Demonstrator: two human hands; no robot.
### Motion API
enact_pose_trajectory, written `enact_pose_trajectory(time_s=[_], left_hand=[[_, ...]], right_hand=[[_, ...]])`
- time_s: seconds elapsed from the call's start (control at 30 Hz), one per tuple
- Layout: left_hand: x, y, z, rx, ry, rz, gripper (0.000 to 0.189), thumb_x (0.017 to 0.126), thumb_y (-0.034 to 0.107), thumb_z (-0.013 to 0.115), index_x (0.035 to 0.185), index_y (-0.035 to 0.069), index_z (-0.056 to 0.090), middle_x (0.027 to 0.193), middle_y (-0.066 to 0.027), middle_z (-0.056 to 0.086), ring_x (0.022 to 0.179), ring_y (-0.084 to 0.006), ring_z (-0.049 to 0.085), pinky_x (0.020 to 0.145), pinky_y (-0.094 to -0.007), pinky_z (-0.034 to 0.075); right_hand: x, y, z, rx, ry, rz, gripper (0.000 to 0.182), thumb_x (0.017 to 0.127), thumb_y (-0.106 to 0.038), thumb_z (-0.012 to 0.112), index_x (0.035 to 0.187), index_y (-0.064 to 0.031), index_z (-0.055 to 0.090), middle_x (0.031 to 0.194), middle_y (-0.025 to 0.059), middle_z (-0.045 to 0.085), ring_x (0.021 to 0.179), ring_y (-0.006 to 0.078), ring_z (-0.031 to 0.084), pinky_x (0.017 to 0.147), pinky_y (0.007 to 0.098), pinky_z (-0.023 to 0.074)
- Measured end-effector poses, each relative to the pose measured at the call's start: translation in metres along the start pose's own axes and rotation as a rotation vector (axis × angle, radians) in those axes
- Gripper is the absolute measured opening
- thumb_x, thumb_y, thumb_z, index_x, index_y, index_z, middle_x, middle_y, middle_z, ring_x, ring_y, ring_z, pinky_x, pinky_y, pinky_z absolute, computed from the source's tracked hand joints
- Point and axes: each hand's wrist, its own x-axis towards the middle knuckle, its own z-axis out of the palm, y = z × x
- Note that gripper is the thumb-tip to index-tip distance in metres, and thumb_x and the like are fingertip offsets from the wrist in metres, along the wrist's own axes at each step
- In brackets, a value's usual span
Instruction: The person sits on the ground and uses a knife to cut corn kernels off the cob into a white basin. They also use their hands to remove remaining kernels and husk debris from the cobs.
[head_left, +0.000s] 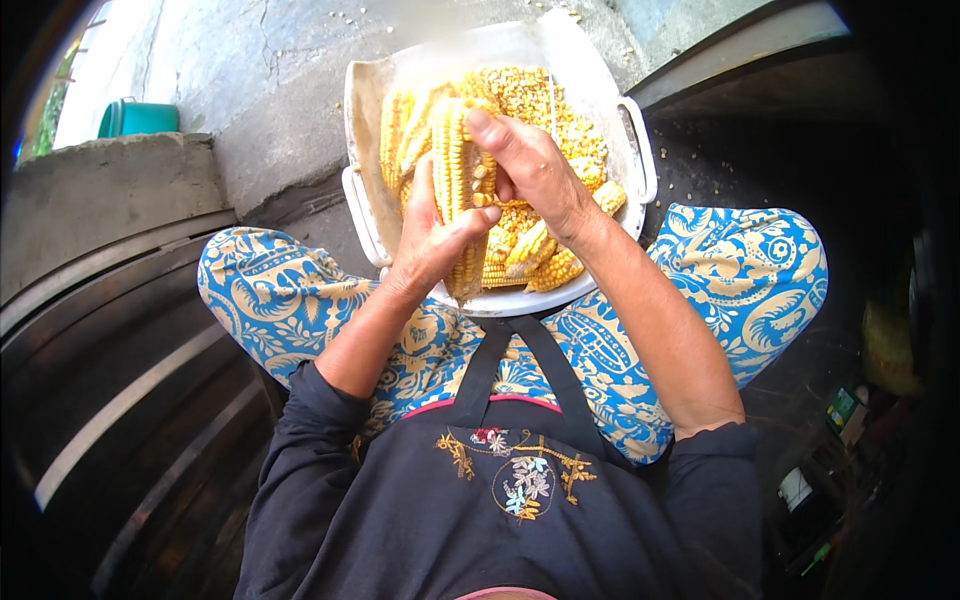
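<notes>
An ear of yellow corn (452, 172) is held upright over a white plastic tub (517, 302), with some kernel rows stripped and a few loose kernels on its bare strip. My left hand (435, 232) grips the lower part of the ear, its thumb by the loose kernels. My right hand (532, 161) has its thumb on the upper part of the ear and its fingers curled at the right side; whether they close on the ear is partly hidden. Inside the tub lie loose corn kernels (517, 94) at the back and more ears of corn (531, 251) at the front and left.
The tub has a white handle (637, 150) on its right side. Scattered kernels (664, 176) lie on the floor to the right. A low concrete ledge (112, 199) stands at left, with a teal bucket (146, 118) behind it. Patterned trouser legs flank the tub.
</notes>
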Motion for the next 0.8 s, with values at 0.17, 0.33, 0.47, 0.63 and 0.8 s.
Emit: enact_pose_trajectory(time_s=[0.17,0.33,0.47,0.63,0.8], left_hand=[[-0.001,-0.002,0.005,0.084,0.006,0.011,0.063,0.069,0.009,0.068,0.124,0.001,0.036,0.107,-0.0099,0.054,0.098,-0.017,0.055,0.083,-0.0303,0.047],[-0.002,0.002,0.0,-0.19,-0.066,-0.151,0.063,0.068,0.008,0.067,0.124,0.002,0.039,0.101,-0.0073,0.055,0.09,-0.0135,0.055,0.078,-0.0272,0.048],[0.004,0.005,-0.011,-0.272,-0.159,-0.239,0.066,0.069,0.01,0.066,0.127,0.002,0.037,0.105,-0.0074,0.054,0.093,-0.014,0.054,0.079,-0.0273,0.047],[0.002,-0.002,-0.002,0.095,-0.03,0.0,0.072,0.07,0.013,0.069,0.131,0.0,0.032,0.116,-0.0123,0.051,0.108,-0.0186,0.052,0.092,-0.0322,0.043],[-0.003,0.001,0.01,0.269,-0.019,0.038,0.075,0.07,0.013,0.068,0.132,-0.001,0.03,0.116,-0.0131,0.052,0.107,-0.0196,0.053,0.091,-0.0326,0.044]], right_hand=[[0.003,0.012,0.0,0.021,0.021,-0.094,0.054,0.087,-0.059,0.049,0.087,-0.0064,0.06,0.068,-0.0037,0.05,0.055,0.0041,0.041,0.048,0.0192,0.0328],[0.003,0.025,0.001,-0.057,0.1,-0.059,0.046,0.087,-0.052,0.056,0.091,-0.0059,0.059,0.071,-0.0034,0.052,0.059,0.0036,0.044,0.051,0.0198,0.036],[0.004,0.024,-0.001,-0.064,0.08,-0.055,0.048,0.085,-0.046,0.061,0.098,0.0005,0.063,0.086,0.0079,0.065,0.081,0.0124,0.059,0.073,0.0273,0.0473],[0.005,0.004,-0.009,0.062,0.107,-0.074,0.052,0.082,-0.048,0.064,0.107,-0.0017,0.061,0.094,0.0061,0.063,0.091,0.0123,0.056,0.079,0.0271,0.0455],[0.01,0.026,-0.012,0.027,0.061,-0.167,0.037,0.095,-0.034,0.048,0.112,-0.0029,0.059,0.104,0.0025,0.061,0.098,0.0096,0.056,0.083,0.0278,0.0462]])
